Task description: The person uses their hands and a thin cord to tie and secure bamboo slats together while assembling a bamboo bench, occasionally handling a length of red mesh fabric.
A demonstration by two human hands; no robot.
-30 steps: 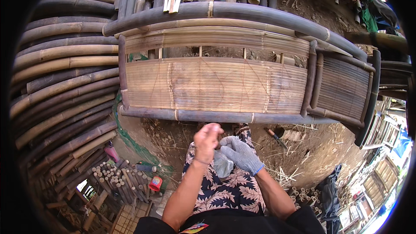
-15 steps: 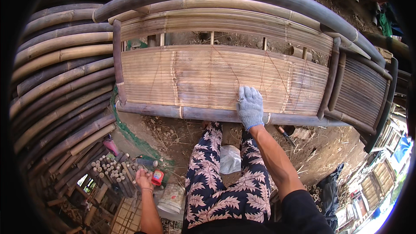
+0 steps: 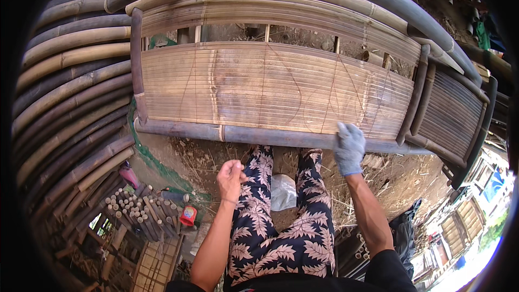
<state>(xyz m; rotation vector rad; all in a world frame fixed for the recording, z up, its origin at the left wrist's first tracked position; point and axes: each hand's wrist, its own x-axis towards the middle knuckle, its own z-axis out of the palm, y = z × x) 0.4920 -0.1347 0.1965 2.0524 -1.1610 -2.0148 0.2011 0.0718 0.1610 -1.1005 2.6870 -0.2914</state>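
A long bamboo bench (image 3: 303, 138) stretches before me, its seat made of thin bamboo slats (image 3: 243, 89) with dark curved lines across them. My right hand (image 3: 349, 148), in a grey knitted glove, is at the bench's front rail, right of centre. Motion blurs its fingers, and whether it grips anything is unclear. Bare and closed, my left hand (image 3: 231, 181) hovers just short of the front rail, above my left thigh. Its thumb is pressed to the curled fingers; anything between them is too small to make out.
Bamboo poles (image 3: 75, 81) are stacked along the left. Cut bamboo pieces (image 3: 143, 205) stand at lower left beside a red container (image 3: 188, 216). A white bag (image 3: 283, 192) lies between my legs. A slatted panel (image 3: 451, 113) adjoins the bench's right end. Green netting (image 3: 157, 162) trails over the ground.
My left hand has risen from beside the red container to near the bench. My right hand has slid right, off the seat slats to the rail. The tool on the ground there no longer shows.
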